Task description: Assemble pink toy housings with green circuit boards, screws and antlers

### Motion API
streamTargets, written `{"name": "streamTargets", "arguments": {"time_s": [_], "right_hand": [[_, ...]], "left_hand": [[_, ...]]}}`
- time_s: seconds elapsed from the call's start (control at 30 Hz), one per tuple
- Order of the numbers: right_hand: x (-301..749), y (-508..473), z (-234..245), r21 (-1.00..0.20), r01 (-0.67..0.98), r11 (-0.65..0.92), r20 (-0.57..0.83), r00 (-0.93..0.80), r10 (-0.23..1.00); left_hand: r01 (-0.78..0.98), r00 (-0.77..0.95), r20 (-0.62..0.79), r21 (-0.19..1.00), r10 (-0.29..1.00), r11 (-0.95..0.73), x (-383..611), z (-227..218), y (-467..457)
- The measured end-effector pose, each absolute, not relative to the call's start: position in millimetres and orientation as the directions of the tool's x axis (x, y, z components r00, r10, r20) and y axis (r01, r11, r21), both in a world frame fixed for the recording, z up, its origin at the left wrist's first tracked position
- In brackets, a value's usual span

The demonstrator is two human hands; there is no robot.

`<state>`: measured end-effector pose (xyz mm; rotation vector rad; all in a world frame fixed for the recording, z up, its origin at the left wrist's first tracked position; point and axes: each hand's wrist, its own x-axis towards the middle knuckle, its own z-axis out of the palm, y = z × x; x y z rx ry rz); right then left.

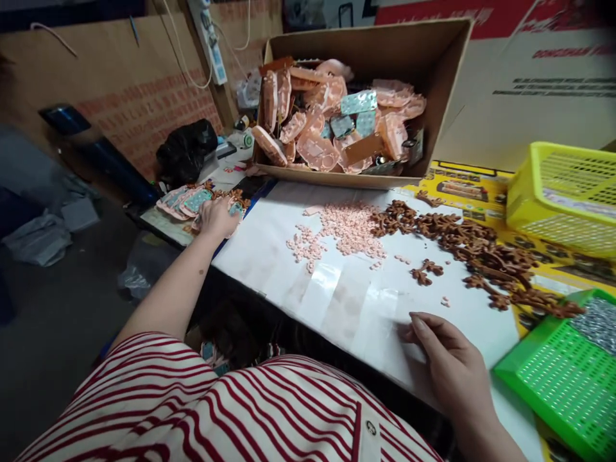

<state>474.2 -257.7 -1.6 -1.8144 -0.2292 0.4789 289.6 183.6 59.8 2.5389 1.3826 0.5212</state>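
Note:
My left hand (217,217) reaches far left and rests on a stack of pink and teal flat pieces (183,200) at the table's left end; its fingers curl over one, and whether they grip it is hidden. My right hand (452,362) lies on the white table cover (269,250) near the front edge, fingers loosely bent and apart, holding nothing. Between the hands lies a heap of small pink pieces (344,230). Behind my right hand spreads a pile of brown sprue-like parts (474,247).
A tilted cardboard box (447,77) full of pink moulded parts stands at the back. A yellow basket (568,189) sits at the right, a green basket (558,378) at the near right. A black bag (185,151) lies at the back left.

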Motion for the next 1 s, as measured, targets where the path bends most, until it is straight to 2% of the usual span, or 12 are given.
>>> {"name": "streamTargets", "arguments": {"time_s": [0.1, 0.23, 0.43, 0.57, 0.7, 0.9, 1.0], "right_hand": [[474, -255, 1, -0.950, -0.065, -0.305, -0.190, 0.898, 0.398], [473, -251, 3, -0.948, -0.061, -0.314, -0.191, 0.896, 0.401], [471, -245, 6, -0.949, -0.030, -0.314, -0.167, 0.893, 0.419], [471, -246, 5, -0.950, -0.008, -0.312, -0.146, 0.896, 0.419], [472, -247, 1, -0.949, 0.023, -0.315, -0.128, 0.885, 0.449], [474, -248, -3, -0.954, 0.027, -0.299, -0.128, 0.864, 0.487], [473, -248, -2, -0.953, 0.037, -0.302, -0.124, 0.859, 0.497]], "left_hand": [[0.810, 0.463, 0.262, 0.263, 0.847, -0.524, 290, 52, 192], [0.797, 0.484, 0.393, 0.170, 0.782, -0.579, 307, 57, 188], [0.654, 0.580, 0.545, 0.130, 0.605, -0.745, 366, 108, 194], [0.534, 0.732, 0.495, 0.010, 0.469, -0.845, 401, 144, 216], [0.498, 0.800, 0.438, -0.102, 0.410, -0.861, 410, 167, 222], [0.561, 0.741, 0.510, -0.112, 0.436, -0.820, 390, 194, 203], [0.574, 0.672, 0.578, -0.012, 0.463, -0.819, 377, 201, 193]]}}
